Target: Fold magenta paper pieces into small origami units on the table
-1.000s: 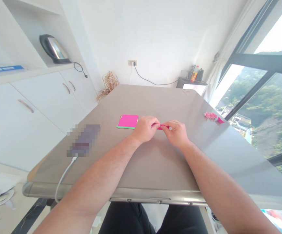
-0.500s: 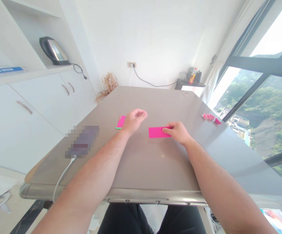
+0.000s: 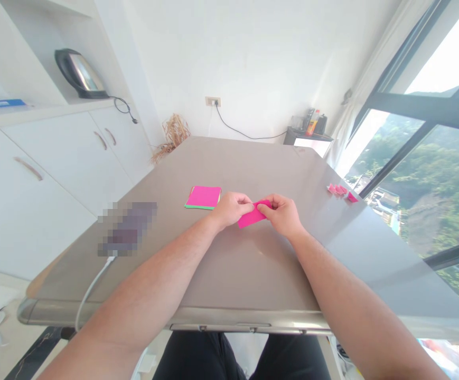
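Observation:
A folded pink sheet of paper [image 3: 248,219] is held between both hands over the middle of the table, its near left corner tilted down. My left hand [image 3: 232,207] is closed, pinching its upper left edge between thumb and fingers. On the right end, my right hand [image 3: 285,213] grips the same sheet, thumb on top. Just left of my left hand lies a stack of square coloured paper [image 3: 203,196], pink on top with a green edge below. Several small folded pink paper pieces [image 3: 342,192] sit near the table's right edge.
A blurred-out dark flat object [image 3: 128,229] with a white cable [image 3: 94,287] lies at the table's left. Beyond the grey table [image 3: 245,163] are dried stalks [image 3: 174,134] and a low cabinet [image 3: 307,140] with bottles. Windows line the right side.
My left hand has come down and right, away from the paper stack, and taken hold of the folded pink sheet. The sheet has turned from level to slanted in my right hand.

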`<state>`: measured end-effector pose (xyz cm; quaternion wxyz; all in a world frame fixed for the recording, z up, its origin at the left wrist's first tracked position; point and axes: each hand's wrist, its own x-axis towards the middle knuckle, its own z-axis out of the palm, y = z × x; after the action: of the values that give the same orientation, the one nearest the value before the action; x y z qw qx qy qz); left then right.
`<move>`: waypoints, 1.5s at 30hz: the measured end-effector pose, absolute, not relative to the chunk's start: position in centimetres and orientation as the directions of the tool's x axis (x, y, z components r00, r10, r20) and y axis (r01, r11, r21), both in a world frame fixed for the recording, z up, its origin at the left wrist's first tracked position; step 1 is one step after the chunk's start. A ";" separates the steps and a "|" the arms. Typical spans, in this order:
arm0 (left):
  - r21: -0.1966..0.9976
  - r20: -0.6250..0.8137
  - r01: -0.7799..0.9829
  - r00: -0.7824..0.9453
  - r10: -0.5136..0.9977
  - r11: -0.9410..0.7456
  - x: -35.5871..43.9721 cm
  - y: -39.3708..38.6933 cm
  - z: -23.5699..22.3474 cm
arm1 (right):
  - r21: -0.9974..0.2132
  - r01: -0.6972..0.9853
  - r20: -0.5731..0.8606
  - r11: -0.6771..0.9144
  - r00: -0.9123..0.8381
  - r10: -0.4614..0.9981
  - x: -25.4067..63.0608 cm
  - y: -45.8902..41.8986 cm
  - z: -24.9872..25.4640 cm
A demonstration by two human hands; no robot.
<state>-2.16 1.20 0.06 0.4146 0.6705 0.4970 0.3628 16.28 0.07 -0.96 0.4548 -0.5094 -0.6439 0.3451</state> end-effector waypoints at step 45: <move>0.956 0.082 0.259 0.214 0.973 -0.137 -2.0 1.0 -0.2 | -0.992 0.083 0.070 0.093 -0.239 0.968 16.5 -0.3 -0.1</move>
<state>-1.96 1.01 -0.16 0.4459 0.6388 0.4822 0.4008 16.49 -0.30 -0.08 0.4332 -0.4391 -0.5989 0.5108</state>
